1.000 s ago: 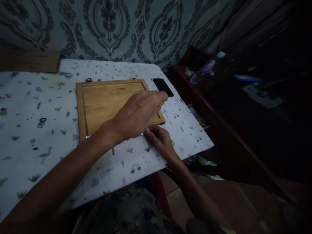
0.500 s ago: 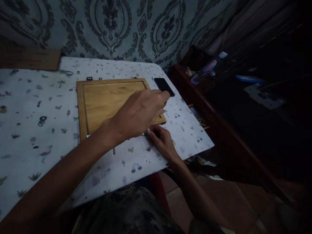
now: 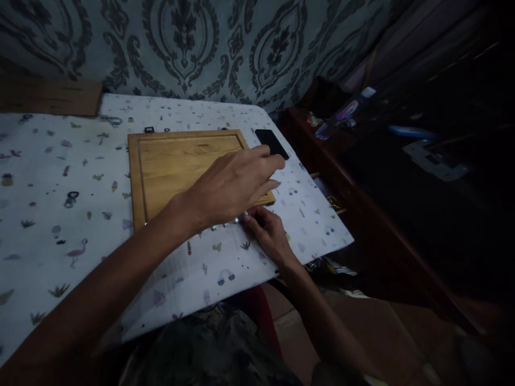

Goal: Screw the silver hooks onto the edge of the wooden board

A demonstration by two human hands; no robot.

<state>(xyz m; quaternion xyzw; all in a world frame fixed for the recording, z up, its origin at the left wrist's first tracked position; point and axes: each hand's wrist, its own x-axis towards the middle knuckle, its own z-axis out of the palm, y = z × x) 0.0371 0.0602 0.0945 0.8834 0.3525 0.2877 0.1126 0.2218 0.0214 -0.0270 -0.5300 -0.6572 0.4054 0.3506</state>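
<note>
A framed wooden panel point(image 3: 169, 171) lies flat on the table. My left hand point(image 3: 235, 179) is over its right part, fingers apart and pointing right, with nothing visible between them. The palm side and whatever lies under it are hidden. Just below the panel's near edge, my right hand point(image 3: 267, 230) is closed, thumb and fingers pinched at a small shiny metal piece point(image 3: 236, 220). More small shiny bits point(image 3: 213, 228) show along that edge, partly behind my left wrist; their kind is too small to make out.
A black phone point(image 3: 271, 143) lies right of the panel. Cardboard point(image 3: 52, 96) rests at the back left of the patterned tabletop point(image 3: 92, 257). Beyond the table's right edge, a clear bottle point(image 3: 344, 112) lies tilted on dark red furniture point(image 3: 386, 230). A patterned wall stands behind.
My left hand's fingers have spread and shifted slightly right and up. My right hand stays almost still at the panel's near edge.
</note>
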